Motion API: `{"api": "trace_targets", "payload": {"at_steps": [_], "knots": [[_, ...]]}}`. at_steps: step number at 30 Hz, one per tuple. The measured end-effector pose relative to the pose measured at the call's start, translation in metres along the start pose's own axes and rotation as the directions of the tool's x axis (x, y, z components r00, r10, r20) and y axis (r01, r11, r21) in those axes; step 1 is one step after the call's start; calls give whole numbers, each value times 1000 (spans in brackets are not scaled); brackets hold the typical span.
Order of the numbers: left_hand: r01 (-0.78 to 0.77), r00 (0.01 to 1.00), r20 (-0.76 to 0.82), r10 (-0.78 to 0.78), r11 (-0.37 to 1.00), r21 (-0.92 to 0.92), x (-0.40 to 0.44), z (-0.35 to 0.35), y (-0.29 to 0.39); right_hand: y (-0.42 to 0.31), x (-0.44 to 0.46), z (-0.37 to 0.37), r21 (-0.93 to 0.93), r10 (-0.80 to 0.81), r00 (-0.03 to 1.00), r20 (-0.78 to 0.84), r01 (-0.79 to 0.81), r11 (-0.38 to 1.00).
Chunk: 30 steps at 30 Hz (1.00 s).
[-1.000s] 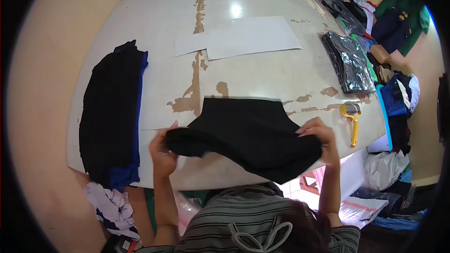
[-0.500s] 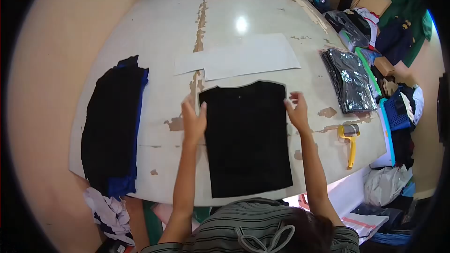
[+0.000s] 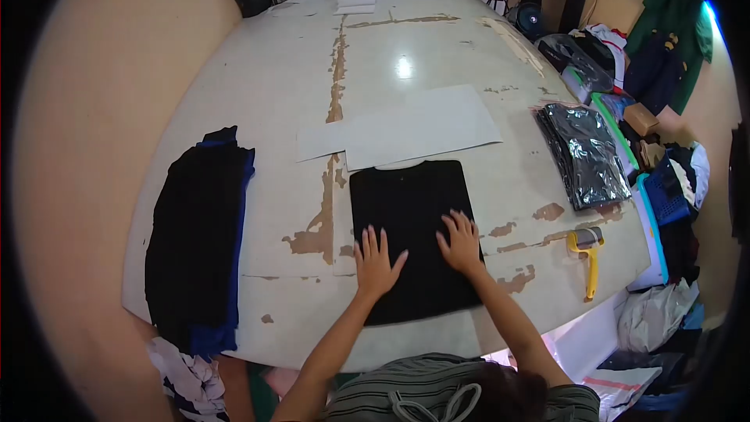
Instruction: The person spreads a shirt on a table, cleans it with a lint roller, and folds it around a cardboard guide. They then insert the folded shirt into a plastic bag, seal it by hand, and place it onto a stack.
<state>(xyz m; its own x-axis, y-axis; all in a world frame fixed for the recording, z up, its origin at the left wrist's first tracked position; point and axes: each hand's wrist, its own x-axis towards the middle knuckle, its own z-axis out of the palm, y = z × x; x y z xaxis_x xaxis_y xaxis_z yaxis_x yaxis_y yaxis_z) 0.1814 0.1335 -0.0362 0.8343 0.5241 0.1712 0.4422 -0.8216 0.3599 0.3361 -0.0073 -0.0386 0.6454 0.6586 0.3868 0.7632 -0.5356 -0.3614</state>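
A folded black T-shirt (image 3: 414, 211) lies flat in front of me, its neckline facing away. My left hand (image 3: 376, 264) rests flat on its left side, fingers spread. On the right side my right hand (image 3: 461, 244) lies palm down with its fingers apart. Neither hand grips anything. Just beyond the neckline is a large white sheet (image 3: 422, 125) with a notched left end. Its lower edge comes close to the shirt; I cannot tell whether they touch.
Black and blue garments (image 3: 195, 242) are piled at the left. Glossy plastic-wrapped packs (image 3: 582, 158) and a yellow-handled lint roller (image 3: 591, 264) lie at the right. The worn table (image 3: 273, 78) has peeling patches. A blue basket (image 3: 668, 191) stands beyond its right edge.
Both hands have moved from beside the shirt's upper edges onto its lower half and now lie flat. The shirt's upper corners look more rounded and narrower. My view has tilted up.
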Motion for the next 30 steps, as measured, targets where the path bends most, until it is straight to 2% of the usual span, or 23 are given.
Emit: {"api": "trace_targets", "payload": {"at_steps": [3, 6, 9, 11, 15, 16, 17, 22, 25, 28, 30], "knots": [[-6, 1000, -18, 7, 1000, 18, 40, 9, -8, 13, 32, 14, -32, 40, 998, 49, -38, 999], [-9, 1000, -19, 9, 1000, 27, 40, 7, -10, 7, 29, 8, -74, 87, 990, 112, -79, 994], [-83, 990, -118, 82, 997, -5, 2, 6, -11, -5, -16, 0, -62, 158, 982, 108, -152, 987], [-74, 995, -77, 67, 993, -88, -30, 1, -12, -13, -62, -17, 21, 167, 982, 86, -169, 985], [-65, 998, -3, 65, 997, -46, -92, -18, 1, -36, -136, -50, -33, 229, 966, 118, -227, 973], [-55, 998, 26, 57, 994, -96, -99, -19, 2, -41, -144, -54, -38, 233, 966, 111, -230, 972], [-80, 996, 37, 84, 992, -97, -98, -19, 3, -42, -144, -56, -42, 258, 961, 98, -255, 966], [48, 993, 109, -43, 998, -43, -75, -17, 6, -31, -115, -46, -63, 194, 978, 74, -190, 980], [18, 998, 60, -19, 1000, 13, -50, -10, 3, -19, -93, -29, -22, 187, 982, 34, -186, 982], [44, 992, 113, -49, 998, 46, -41, -6, -3, -19, -87, -22, 24, 229, 973, -7, -229, 973], [41, 995, 89, -45, 998, 52, -44, 0, -8, -23, -94, -22, -20, 243, 969, -47, -245, 969]]}}
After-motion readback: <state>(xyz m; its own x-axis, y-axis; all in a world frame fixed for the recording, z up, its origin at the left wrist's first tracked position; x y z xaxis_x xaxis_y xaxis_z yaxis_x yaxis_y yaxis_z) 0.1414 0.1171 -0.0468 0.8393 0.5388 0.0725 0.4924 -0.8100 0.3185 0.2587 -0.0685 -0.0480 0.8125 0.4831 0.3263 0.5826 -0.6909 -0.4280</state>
